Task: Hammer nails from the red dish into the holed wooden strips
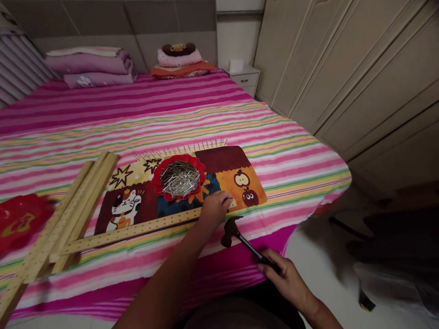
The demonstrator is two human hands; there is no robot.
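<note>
My left hand [215, 208] rests with closed fingers on the right end of a wooden strip [137, 230] drilled with small holes, pinching something too small to make out. My right hand [286, 278] grips the handle of a black hammer [236, 234], whose head hovers just right of the strip's end. The strip lies along the near edge of a cartoon-printed cloth [178, 187] with a cat and apples. A red scalloped dish [179, 180] full of thin metal nails sits on that cloth. A row of nails [185, 150] stands upright along the cloth's far edge.
Several more holed wooden strips [65, 219] lie stacked at the left beside a red dish [18, 219]. All rest on a bed with a pink striped sheet [137, 114]. Folded bedding [89, 66] and a plush toy [179, 50] lie at the headboard. Wardrobe doors [360, 77] stand on the right.
</note>
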